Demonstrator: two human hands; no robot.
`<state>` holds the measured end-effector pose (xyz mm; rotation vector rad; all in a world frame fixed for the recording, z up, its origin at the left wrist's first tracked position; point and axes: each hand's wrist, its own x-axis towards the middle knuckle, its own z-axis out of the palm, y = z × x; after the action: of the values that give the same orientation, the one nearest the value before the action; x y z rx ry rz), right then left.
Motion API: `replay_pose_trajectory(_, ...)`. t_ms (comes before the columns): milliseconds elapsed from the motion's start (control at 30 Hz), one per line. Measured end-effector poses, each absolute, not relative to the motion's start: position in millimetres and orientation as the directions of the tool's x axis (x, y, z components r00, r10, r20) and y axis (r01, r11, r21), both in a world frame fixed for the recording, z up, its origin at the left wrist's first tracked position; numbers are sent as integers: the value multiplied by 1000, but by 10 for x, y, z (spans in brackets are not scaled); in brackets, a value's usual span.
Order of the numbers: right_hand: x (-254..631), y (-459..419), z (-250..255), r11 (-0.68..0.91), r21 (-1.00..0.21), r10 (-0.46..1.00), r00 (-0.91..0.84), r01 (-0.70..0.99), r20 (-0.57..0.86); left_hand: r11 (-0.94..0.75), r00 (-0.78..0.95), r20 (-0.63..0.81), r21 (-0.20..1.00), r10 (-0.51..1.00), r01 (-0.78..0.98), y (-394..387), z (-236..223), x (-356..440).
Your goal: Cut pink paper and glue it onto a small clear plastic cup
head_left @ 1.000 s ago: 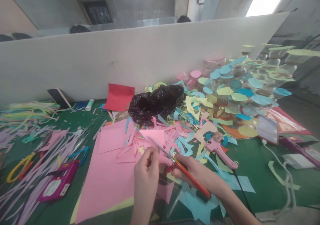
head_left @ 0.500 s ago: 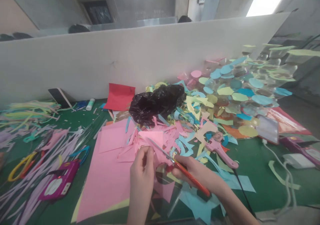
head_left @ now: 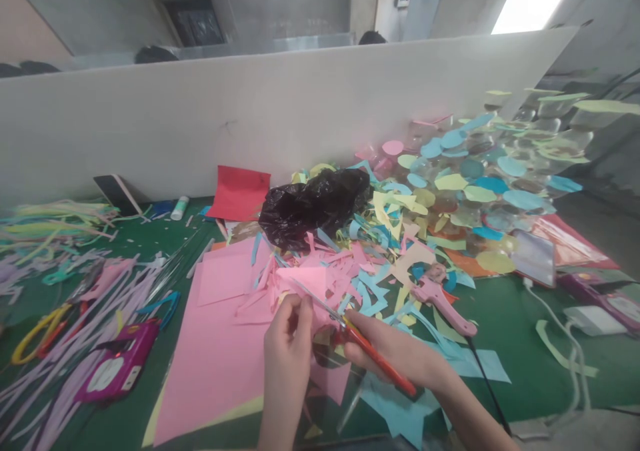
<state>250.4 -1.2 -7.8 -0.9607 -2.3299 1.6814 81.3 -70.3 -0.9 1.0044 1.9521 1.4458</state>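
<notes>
Flat, soft indoor light over green table (head_left: 503,319). White patch (head_left: 535,1) at upper right burns out, glaring; room behind pale board (head_left: 250,117) dim grey. Small glints on my black plastic bag (head_left: 315,204), milky sheen on phone (head_left: 534,257). My left hand (head_left: 287,347), right hand (head_left: 390,339) and scissors (head_left: 359,336) look hazy, slightly soft. Wide-angle stretch toward edges.

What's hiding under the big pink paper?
A pale yellow sheet peeks out along the bottom and lower left of the big pink paper. The rest underneath is covered, so I can't tell what else is there.
</notes>
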Motion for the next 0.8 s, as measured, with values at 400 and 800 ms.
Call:
replay_pose_trajectory(400, 2413, -31, -112, 160, -922, 553, -806, 352, -211, 166, -570, -4, 959, 822, 232, -689, -27, 758)
replay_pose_trajectory(800, 2347, -43, -126, 148, -905, 595, -767, 398, -240, 181, -554, -4, 947, 833, 266, -673, -42, 750)
